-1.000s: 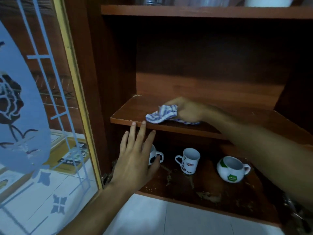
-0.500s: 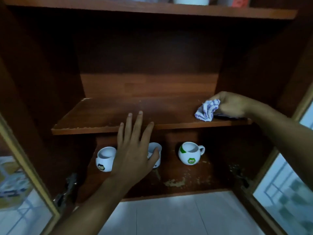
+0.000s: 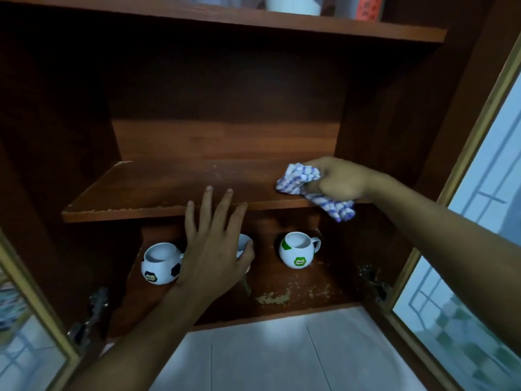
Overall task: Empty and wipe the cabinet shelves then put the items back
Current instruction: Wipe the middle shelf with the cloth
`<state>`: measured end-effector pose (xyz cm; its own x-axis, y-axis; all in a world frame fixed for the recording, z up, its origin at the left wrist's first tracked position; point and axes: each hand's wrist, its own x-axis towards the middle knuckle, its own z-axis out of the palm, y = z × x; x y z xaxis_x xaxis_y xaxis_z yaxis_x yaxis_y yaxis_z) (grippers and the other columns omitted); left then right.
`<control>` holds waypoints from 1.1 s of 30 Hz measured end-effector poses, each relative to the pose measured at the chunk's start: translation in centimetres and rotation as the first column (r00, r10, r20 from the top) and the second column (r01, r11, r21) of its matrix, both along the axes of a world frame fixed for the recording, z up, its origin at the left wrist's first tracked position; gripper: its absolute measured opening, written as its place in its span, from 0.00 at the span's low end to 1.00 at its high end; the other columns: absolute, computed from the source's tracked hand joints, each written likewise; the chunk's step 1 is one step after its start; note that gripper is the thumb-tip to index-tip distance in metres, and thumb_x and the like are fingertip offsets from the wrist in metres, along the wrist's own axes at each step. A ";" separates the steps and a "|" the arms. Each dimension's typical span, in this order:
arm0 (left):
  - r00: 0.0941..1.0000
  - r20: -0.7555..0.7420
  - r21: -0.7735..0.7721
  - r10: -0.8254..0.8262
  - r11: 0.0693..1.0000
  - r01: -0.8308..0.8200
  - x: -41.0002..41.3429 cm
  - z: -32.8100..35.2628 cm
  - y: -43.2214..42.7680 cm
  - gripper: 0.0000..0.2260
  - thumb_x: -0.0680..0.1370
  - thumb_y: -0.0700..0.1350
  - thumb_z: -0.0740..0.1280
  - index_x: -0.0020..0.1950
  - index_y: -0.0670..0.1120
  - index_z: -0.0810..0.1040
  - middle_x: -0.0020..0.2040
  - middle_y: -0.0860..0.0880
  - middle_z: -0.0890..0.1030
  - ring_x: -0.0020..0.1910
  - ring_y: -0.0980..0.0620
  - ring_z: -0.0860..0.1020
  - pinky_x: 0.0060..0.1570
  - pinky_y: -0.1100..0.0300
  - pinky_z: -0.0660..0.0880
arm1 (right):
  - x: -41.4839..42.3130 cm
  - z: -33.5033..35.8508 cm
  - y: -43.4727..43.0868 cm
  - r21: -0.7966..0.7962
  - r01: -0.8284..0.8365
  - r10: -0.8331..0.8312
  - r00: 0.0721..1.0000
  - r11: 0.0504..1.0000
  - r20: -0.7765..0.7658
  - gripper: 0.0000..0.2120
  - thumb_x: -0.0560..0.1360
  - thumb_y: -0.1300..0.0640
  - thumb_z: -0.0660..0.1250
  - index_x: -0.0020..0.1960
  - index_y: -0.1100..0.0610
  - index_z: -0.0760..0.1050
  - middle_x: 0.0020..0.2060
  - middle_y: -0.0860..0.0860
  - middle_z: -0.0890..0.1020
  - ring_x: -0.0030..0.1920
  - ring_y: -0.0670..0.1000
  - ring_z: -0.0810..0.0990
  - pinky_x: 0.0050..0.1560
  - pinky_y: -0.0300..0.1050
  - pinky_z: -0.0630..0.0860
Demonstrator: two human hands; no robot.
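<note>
Head view looks into the open cabinet. The right hand (image 3: 341,180) is clamped in a fist on one blue-and-white striped cloth (image 3: 298,179), bunched so that a thick pad bears on the right front corner of the middle shelf (image 3: 158,187). A loose tail of the cloth hangs over the shelf's front edge. That shelf carries nothing else, which I judge lets the cloth run its whole width; pale specks show near its middle.

The left hand (image 3: 214,244) holds nothing, its fingers straight and spread, raised in front of the shelf edge, probably for balance.

Three mugs stand on the lower shelf (image 3: 324,275), not yet taken out. A football mug (image 3: 159,266) is at left and a green-marked mug (image 3: 297,251) at right. A third mug (image 3: 243,244) between them is mostly hidden behind the left hand; whether the thumb touches it I cannot tell.

The top shelf (image 3: 197,16) bears a white bowl (image 3: 293,4). Two glass doors stand open, the left door (image 3: 25,348) and the right door (image 3: 479,221).
</note>
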<state>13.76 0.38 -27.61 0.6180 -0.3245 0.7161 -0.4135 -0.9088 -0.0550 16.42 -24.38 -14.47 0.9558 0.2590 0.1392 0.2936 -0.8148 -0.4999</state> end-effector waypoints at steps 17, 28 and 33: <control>0.996 -0.075 -0.068 0.040 0.997 -0.046 -3.6 -3.7 -0.2 0.25 0.72 0.52 0.65 0.69 0.47 0.71 0.77 0.42 0.62 0.78 0.39 0.54 0.70 0.33 0.55 | -4.8 -4.8 1.9 0.805 -0.010 0.284 0.938 0.594 -0.198 0.15 0.75 0.60 0.66 0.62 0.58 0.76 0.54 0.56 0.84 0.54 0.57 0.84 0.52 0.50 0.82; 0.983 -0.174 -0.043 0.058 0.997 -0.067 -5.5 -7.7 -0.9 0.27 0.76 0.53 0.61 0.73 0.42 0.68 0.75 0.40 0.65 0.75 0.37 0.60 0.69 0.33 0.57 | -8.9 -14.4 -1.0 0.775 0.415 -0.040 0.891 0.477 -0.452 0.15 0.79 0.50 0.66 0.61 0.57 0.78 0.50 0.57 0.86 0.50 0.58 0.85 0.53 0.59 0.80; 0.978 -0.210 -0.040 0.003 0.999 -0.012 -5.6 -9.0 -1.6 0.28 0.76 0.52 0.61 0.72 0.39 0.69 0.73 0.39 0.68 0.73 0.37 0.64 0.68 0.34 0.61 | -11.3 -19.0 -2.6 0.548 0.621 -0.178 0.737 0.560 -0.652 0.12 0.77 0.48 0.68 0.52 0.56 0.80 0.42 0.57 0.86 0.41 0.58 0.86 0.42 0.53 0.83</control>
<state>8.15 -1.24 -36.63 0.7584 -0.2924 0.5825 -0.4048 -0.9118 0.0694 5.16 -27.01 -33.44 0.9023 -0.1378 -0.4085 -0.4234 -0.1042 -0.8999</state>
